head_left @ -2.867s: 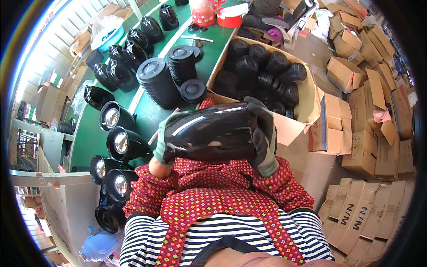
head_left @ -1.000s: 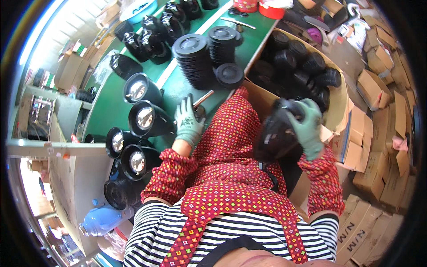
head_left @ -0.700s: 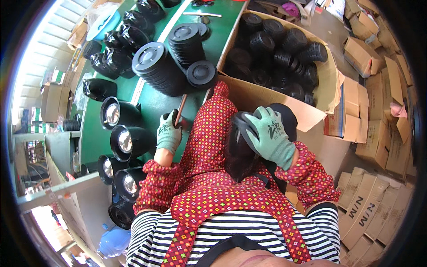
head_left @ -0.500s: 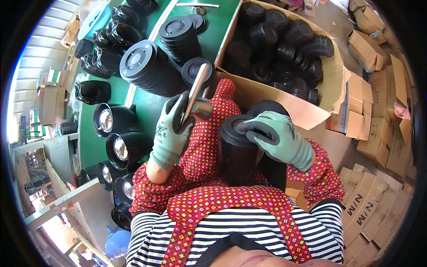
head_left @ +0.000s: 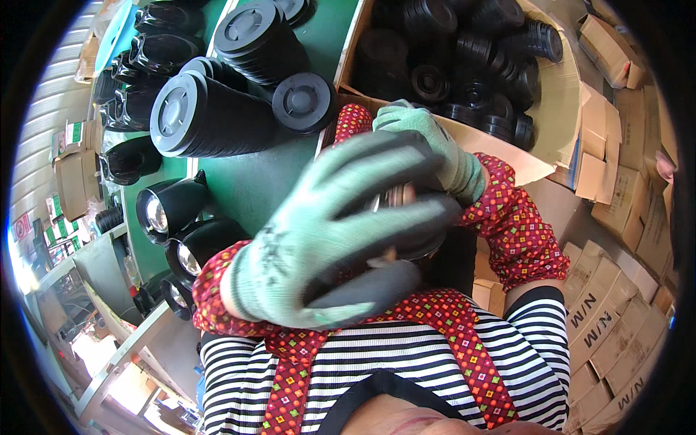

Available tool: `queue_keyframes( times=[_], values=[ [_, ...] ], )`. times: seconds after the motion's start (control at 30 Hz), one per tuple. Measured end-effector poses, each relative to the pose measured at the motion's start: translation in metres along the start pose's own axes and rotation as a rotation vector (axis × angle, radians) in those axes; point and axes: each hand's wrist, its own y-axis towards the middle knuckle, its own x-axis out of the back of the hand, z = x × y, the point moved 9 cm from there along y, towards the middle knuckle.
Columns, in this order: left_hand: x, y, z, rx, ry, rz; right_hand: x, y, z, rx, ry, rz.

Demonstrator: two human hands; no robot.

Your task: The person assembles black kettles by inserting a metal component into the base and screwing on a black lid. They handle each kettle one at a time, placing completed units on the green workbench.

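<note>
My left hand (head_left: 319, 232), in a green glove with a dark palm, is raised close to the view with its fingers spread and blurred. Between its fingers shows a bit of shiny metal (head_left: 394, 197), perhaps part of the T-handled tool; the rest is covered. Below lies a black round piece (head_left: 424, 250) at my lap, mostly hidden by the glove. My right hand (head_left: 428, 141), gloved alike, is just beyond the left one, at the far side of that piece. Its fingertips are hidden, so its grip cannot be made out.
On the green table (head_left: 279, 163) lie stacks of black ribbed discs (head_left: 210, 116) and a single black disc (head_left: 304, 103). Glossy black lamp-like housings (head_left: 170, 206) line its left. An open carton (head_left: 558, 94) of black parts stands ahead right; flat brown cartons (head_left: 602, 304) are at right.
My left hand has swung right and nearer, over the black round piece; the metal T-handled tool it held is now mostly out of sight. My right hand has shifted farther away.
</note>
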Motion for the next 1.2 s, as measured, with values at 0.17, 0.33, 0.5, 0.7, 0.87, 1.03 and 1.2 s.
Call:
queue_keyframes(
  times=[0.17,0.33,0.5,0.7,0.87,1.03,1.2],
  values=[
    [-0.054,0.028,-0.009,0.020,-0.160,0.034,-0.013,-0.005,-0.011,-0.144,0.429,-0.068],
    [-0.076,0.033,-0.018,0.025,-0.022,-0.044,-0.010,-0.010,0.006,-0.109,0.333,-0.102],
    [-0.057,0.017,-0.019,0.053,-0.408,0.104,-0.013,-0.012,0.021,-0.165,0.341,-0.144],
    [-0.087,0.057,-0.026,0.296,0.415,0.256,-0.003,-0.004,0.046,-0.210,0.152,-0.190],
    [-0.064,0.026,0.006,0.487,0.635,0.306,0.002,-0.005,0.053,-0.262,0.006,-0.252],
    [-0.035,-0.002,0.028,0.533,0.407,0.344,0.015,0.004,0.076,-0.336,-0.240,-0.188],
    [-0.043,-0.002,0.015,0.748,0.500,0.449,0.007,0.011,0.075,-0.204,-0.203,-0.194]
  ],
)
